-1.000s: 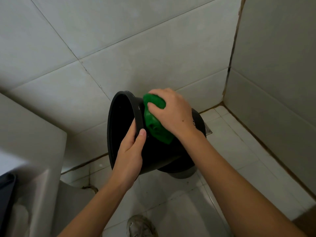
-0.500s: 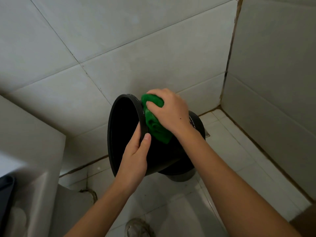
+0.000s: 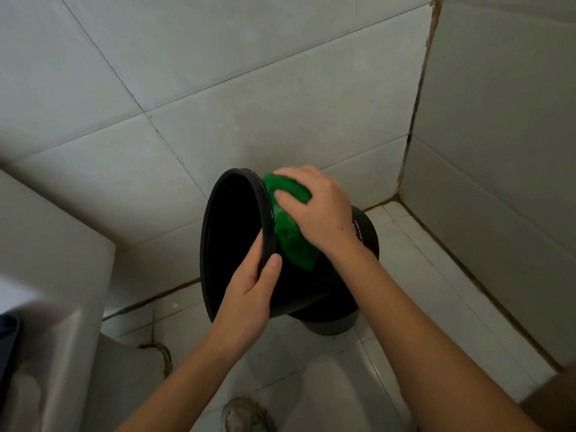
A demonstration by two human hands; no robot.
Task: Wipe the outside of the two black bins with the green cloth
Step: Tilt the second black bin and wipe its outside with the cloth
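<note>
Near the floor's tiled corner, a tilted black bin [image 3: 237,244] is gripped at its rim by the left hand [image 3: 249,294]; the green cloth [image 3: 291,235] is pressed against its outer wall by the right hand [image 3: 318,210], fingers curled over it.

A black bin [image 3: 237,244] is held tipped on its side, mouth facing left. A crumpled green cloth [image 3: 291,235] is pressed against its outer wall just behind the rim. A second black bin [image 3: 364,232] is partly hidden behind it.
</note>
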